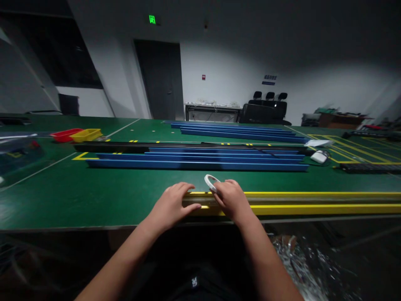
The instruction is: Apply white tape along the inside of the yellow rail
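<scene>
While the right hand (232, 198) pinches a white ring (207, 182), the left hand (171, 203) straddles a yellow rail (300, 209) — thumb and fingers spread apart. Blue bars (200, 164) lie beyond.

Green exit sign (152, 19) on wall (219, 54); dark lettering (270, 77) there illeg.

The right hand (232, 198) pinches a white roll of tape (206, 181), tilted above a yellow bar (322, 209). The left hand (171, 205), thumb and fingers parted, is at that bar's end; whether it grips is unclear. Beyond both hands, blue bars (200, 164) lie across the green table (109, 196). Farther off, left of the left hand, a yellow tray (87, 135) sits beside a red tray (64, 136). A white box (318, 157) lies beyond the right hand, well to its right.
</scene>
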`<move>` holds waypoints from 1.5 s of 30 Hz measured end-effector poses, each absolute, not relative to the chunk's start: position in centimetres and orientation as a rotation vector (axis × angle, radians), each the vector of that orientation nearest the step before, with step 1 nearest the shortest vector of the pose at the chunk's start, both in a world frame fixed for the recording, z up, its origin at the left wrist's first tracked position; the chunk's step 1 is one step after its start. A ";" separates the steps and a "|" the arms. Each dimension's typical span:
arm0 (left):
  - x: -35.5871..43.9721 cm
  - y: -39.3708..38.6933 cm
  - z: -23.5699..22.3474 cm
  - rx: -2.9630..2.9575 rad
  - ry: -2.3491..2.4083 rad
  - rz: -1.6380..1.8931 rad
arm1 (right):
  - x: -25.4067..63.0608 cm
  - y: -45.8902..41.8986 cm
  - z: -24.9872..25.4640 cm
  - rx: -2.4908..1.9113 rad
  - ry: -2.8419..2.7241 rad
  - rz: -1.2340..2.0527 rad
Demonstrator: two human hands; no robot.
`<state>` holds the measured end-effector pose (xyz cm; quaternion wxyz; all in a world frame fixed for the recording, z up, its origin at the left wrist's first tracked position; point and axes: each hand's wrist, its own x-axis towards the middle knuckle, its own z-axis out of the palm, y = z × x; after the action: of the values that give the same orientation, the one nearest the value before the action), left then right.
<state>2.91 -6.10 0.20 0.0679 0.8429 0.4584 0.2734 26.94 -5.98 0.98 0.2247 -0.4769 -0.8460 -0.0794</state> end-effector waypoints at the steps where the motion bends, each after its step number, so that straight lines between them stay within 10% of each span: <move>1: 3.2 -6.3 0.6 2.501 1.358 0.893 | 26.7 -6.1 1.2 -1.308 -2.350 -0.231; 34: -1.0 -5.1 2.0 1.723 1.263 1.137 | 28.1 -6.5 7.8 -1.420 -2.479 0.259; 45: -0.8 -4.7 -1.2 2.084 1.540 1.110 | 27.1 -5.3 5.3 -2.004 -2.555 -0.054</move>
<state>-0.82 -4.70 -1.18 0.1603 0.7296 0.5393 0.3887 27.08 -5.25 5.28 -0.0527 -0.6162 -0.7857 -0.0166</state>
